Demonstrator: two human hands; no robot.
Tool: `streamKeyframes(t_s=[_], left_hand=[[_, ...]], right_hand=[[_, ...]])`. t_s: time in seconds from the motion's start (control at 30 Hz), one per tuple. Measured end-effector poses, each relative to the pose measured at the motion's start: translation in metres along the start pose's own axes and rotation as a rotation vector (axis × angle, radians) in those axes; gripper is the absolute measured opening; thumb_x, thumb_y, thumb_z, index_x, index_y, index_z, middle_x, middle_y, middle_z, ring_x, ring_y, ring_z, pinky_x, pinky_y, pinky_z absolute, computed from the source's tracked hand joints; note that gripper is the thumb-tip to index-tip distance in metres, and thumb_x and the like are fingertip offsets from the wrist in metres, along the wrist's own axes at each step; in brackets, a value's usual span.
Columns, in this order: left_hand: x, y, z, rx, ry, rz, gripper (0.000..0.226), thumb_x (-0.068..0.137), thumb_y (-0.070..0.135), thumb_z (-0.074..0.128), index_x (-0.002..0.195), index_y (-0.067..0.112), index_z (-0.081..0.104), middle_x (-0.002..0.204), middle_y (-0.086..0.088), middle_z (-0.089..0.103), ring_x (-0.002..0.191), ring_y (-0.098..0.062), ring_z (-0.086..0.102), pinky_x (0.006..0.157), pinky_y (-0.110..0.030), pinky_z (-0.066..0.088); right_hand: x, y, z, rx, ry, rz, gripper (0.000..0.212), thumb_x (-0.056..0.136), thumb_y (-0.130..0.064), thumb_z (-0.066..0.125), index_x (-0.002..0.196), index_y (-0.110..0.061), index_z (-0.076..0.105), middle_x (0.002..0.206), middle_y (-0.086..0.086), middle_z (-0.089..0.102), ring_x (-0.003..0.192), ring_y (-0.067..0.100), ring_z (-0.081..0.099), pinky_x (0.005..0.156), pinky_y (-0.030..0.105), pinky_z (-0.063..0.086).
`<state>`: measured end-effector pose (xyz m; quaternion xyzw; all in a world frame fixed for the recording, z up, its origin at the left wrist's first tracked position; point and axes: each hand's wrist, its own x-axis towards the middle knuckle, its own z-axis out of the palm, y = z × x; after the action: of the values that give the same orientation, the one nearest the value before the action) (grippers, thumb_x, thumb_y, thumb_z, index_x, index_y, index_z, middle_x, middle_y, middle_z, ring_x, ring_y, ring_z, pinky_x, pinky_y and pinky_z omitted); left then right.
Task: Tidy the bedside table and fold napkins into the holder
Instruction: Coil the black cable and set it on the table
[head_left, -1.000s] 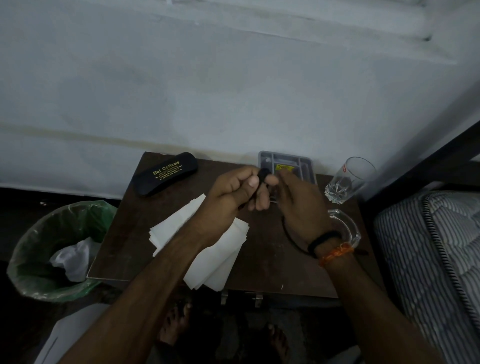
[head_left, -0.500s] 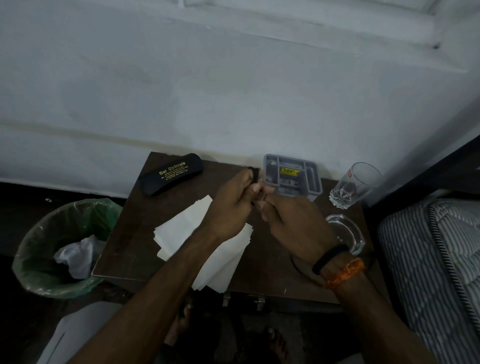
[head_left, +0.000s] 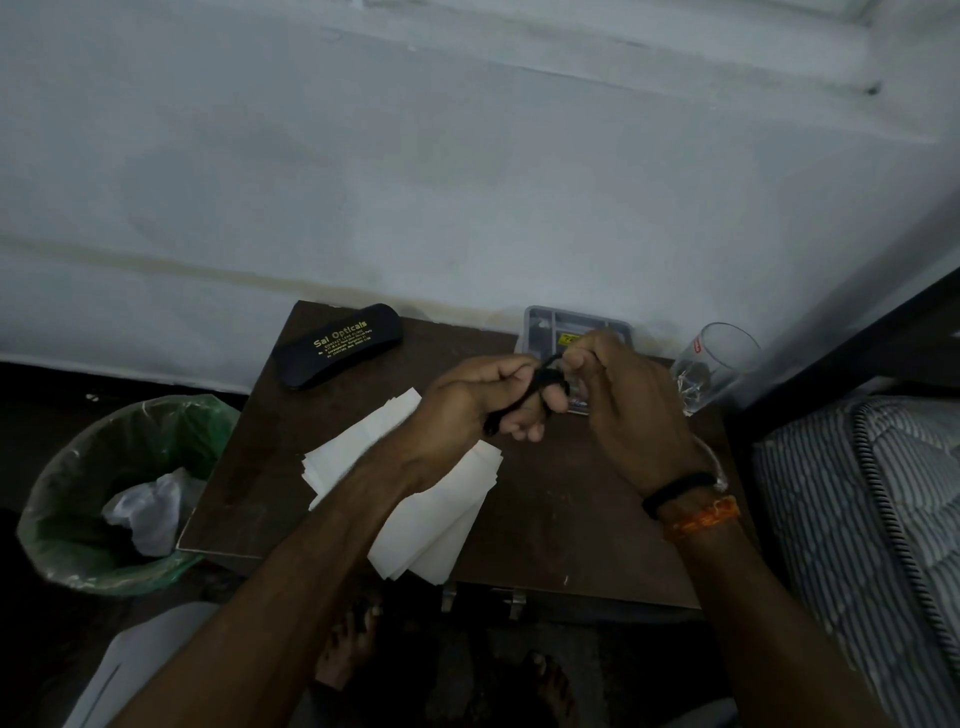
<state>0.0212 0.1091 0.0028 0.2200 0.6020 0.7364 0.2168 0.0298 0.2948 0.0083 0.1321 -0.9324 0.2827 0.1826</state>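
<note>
Above the middle of the bedside table (head_left: 545, 519), the left hand (head_left: 467, 410) and right hand (head_left: 628, 410) meet, both with fingers curled around a thin black cord (head_left: 540, 382). The loose white napkins (head_left: 436, 525) lie on the table's front half beneath the left forearm. A grey compartment tray (head_left: 550, 325) sits at the table's back edge, a black spectacle case (head_left: 337, 345) at its back left corner.

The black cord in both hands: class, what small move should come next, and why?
Probably drop the black cord into the grey tray just behind the hands. The left hand and right hand both grip it, seemingly bunched, and the napkins lie unfolded.
</note>
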Motion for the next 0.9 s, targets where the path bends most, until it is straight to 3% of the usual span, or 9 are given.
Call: streamKeyframes(t_s=[0.2,0.33,0.57,0.7,0.8,0.9], left_hand=[[0.006,-0.006,-0.002,-0.111,0.134,-0.018,0.047,0.102,0.022,0.036,0.109,-0.022,0.054,0.056,0.004,0.045,0.067,-0.018,0.052,0.067,-0.020,0.046],[0.006,-0.005,-0.003,-0.191,0.164,-0.062,0.039,0.103,0.017,0.037,0.111,-0.014,0.060,0.059,-0.002,0.043,0.069,-0.019,0.053,0.065,-0.021,0.047],[0.006,-0.001,-0.012,-0.263,0.264,-0.124,0.037,0.100,0.017,0.047,0.112,-0.015,0.059,0.061,-0.004,0.047,0.069,-0.017,0.055,0.063,-0.020,0.048],[0.001,0.001,-0.012,-0.197,0.141,-0.203,0.036,0.102,0.017,0.042,0.112,-0.014,0.059,0.060,-0.002,0.048,0.069,-0.017,0.056,0.071,-0.028,0.044],[0.000,0.001,-0.009,-0.201,0.116,-0.217,0.033,0.103,0.016,0.041,0.106,-0.008,0.063,0.059,-0.001,0.048,0.069,-0.017,0.056,0.071,-0.028,0.043],[0.001,0.002,-0.009,-0.258,0.193,-0.156,0.032,0.102,0.017,0.041,0.103,-0.006,0.064,0.060,-0.001,0.047,0.069,-0.016,0.056,0.069,-0.024,0.046]], right_hand=[[-0.006,-0.003,0.007,-0.166,0.008,0.022,0.030,0.098,-0.026,0.034,0.092,-0.009,0.059,0.071,0.001,0.057,0.059,0.023,0.054,0.052,0.031,0.039],[-0.009,-0.008,0.008,-0.276,-0.012,0.038,0.036,0.100,-0.033,0.028,0.095,-0.010,0.055,0.060,-0.007,0.043,0.046,0.013,0.037,0.044,0.023,0.022],[-0.012,-0.005,0.016,-0.246,0.045,0.067,0.042,0.101,-0.038,0.024,0.097,-0.010,0.055,0.057,-0.006,0.045,0.043,0.014,0.041,0.041,0.033,0.040],[-0.013,-0.007,0.019,-0.262,0.040,0.081,0.045,0.098,-0.039,0.023,0.097,-0.008,0.056,0.057,-0.006,0.043,0.045,0.015,0.038,0.045,0.029,0.033],[-0.010,-0.009,0.019,-0.285,0.034,0.093,0.038,0.098,-0.032,0.030,0.098,-0.007,0.058,0.056,-0.002,0.046,0.044,0.020,0.044,0.047,0.028,0.032],[-0.011,-0.015,0.026,-0.338,-0.115,0.127,0.017,0.097,-0.017,0.043,0.103,-0.008,0.056,0.066,0.004,0.056,0.057,0.029,0.058,0.051,0.031,0.037]])
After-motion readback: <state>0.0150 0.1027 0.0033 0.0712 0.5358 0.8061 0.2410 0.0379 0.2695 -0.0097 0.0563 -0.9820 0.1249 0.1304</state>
